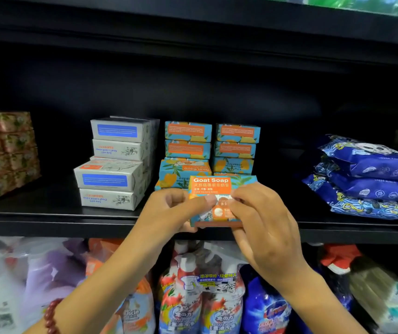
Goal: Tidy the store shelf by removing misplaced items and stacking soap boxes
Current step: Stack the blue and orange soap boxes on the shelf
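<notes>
A black store shelf [48,213] carries grey soap boxes [113,165] at left, blue-orange soap boxes [188,141] in the middle and blue bags [366,179] at right; detergent bottles [193,297] stand on the level below. At its front edge the left hand [166,213] and right hand [265,222] both grip one Goat Soap box [211,185]

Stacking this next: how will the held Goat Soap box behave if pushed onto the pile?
Likely stiff: the Goat Soap box shows straight edges while the left hand and right hand pinch it. Flat faces, so it probably won't roll and should sit like the stacked boxes behind. Its glossy print may let it slide.
</notes>
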